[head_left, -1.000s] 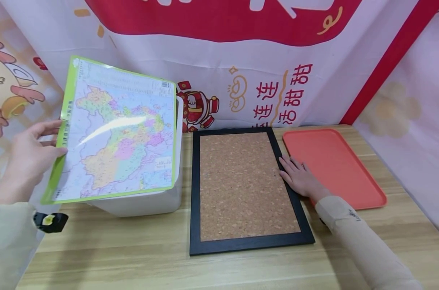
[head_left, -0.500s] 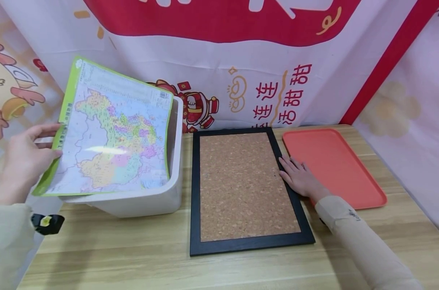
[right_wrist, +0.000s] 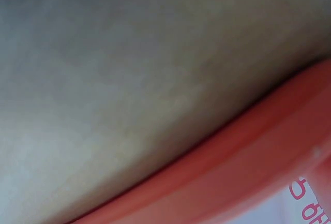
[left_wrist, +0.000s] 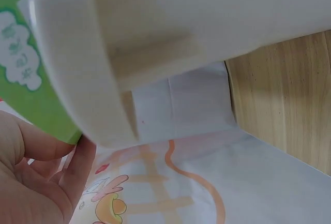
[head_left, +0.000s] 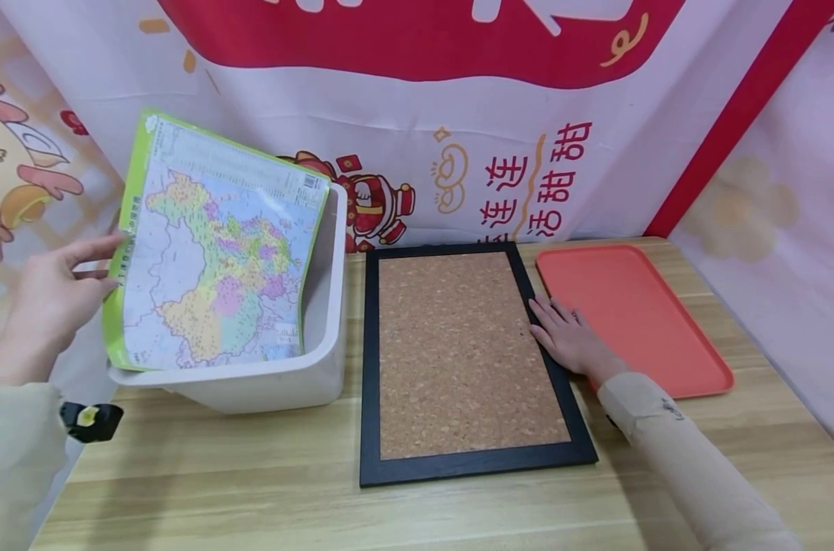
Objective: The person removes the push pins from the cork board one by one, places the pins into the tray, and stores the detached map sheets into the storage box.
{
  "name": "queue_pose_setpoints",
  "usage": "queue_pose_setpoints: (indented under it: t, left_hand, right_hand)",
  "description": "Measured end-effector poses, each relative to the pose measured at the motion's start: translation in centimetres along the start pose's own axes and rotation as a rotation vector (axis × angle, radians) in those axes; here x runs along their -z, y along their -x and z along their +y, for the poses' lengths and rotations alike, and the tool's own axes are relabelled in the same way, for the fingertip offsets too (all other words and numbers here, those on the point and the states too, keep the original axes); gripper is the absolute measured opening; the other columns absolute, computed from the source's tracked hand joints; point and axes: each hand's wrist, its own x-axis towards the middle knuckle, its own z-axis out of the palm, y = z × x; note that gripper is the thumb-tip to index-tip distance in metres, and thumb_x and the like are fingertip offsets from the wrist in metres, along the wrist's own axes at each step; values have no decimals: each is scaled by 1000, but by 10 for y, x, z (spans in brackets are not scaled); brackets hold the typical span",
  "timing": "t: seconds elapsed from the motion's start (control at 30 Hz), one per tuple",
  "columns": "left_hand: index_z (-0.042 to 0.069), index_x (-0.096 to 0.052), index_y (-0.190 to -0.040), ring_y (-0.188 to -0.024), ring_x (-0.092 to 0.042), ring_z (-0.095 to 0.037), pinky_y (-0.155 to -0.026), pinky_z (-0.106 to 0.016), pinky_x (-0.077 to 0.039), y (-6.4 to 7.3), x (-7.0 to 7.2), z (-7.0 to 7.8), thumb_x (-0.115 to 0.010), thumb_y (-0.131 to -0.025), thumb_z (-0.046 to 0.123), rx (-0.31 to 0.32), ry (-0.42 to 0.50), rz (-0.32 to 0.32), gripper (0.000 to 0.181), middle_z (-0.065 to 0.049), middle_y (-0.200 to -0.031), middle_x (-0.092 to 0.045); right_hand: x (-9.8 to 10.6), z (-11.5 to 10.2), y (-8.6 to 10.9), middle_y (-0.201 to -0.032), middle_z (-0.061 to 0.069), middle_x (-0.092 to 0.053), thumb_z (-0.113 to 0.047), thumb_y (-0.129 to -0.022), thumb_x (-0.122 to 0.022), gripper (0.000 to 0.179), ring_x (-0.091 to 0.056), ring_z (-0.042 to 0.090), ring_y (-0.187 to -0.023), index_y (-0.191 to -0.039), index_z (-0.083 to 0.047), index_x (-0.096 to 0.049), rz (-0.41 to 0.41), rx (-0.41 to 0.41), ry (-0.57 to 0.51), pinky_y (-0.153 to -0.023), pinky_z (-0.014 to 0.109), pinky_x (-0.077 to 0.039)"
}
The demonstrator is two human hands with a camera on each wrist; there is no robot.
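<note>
My left hand [head_left: 55, 298] pinches the green left edge of a flexible map sheet [head_left: 217, 283] between thumb and fingers. The map's right part dips inside the white bin [head_left: 252, 386], while its left edge stays up at the rim. In the left wrist view, thumb and fingertips grip the sheet's green border [left_wrist: 46, 105] beside the bin's rim [left_wrist: 77, 63]. My right hand [head_left: 561, 337] rests with extended fingers on the right side of the black frame [head_left: 479, 459] around a cork board [head_left: 465, 352]. The right wrist view is mostly filled by blurred skin.
A red tray [head_left: 651, 321] lies right of the frame, under or close to the right wrist. The wooden table [head_left: 265, 490] runs along the front. Printed cloth [head_left: 417, 107] hangs behind the bin and frame.
The map has lowered from above the bin into its opening, its right edge sinking below the rim. Its left edge has shifted slightly with the left hand. The right hand has stayed put.
</note>
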Motion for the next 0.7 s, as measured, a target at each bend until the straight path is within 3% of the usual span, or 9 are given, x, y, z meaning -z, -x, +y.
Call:
queue_pose_setpoints:
  t: [0.2, 0.7]
  left_hand:
    - [15, -30, -148, -110, -42, -40, -51, -25, -42, -1, -2, -2, -38, -97, 4, 30, -4, -15, 53, -29, -150, -28]
    - [19, -33, -146, -99, -47, -33, -49, -25, -43, -2, -4, -5, -35, -94, 1, 23, 4, -7, 55, -30, -144, -35]
  right_hand:
    - [-3, 1, -1, -163, 12, -5, -51, -102, -17, 65, -5, 38, -149, -155, -16, -5, 10, -3, -1, -117, 64, -5]
    - [-1, 1, -2, -163, 11, -3, -53, -101, -16, 66, -4, 38, -149, -155, -17, -4, -9, -9, -2, -117, 63, -3]
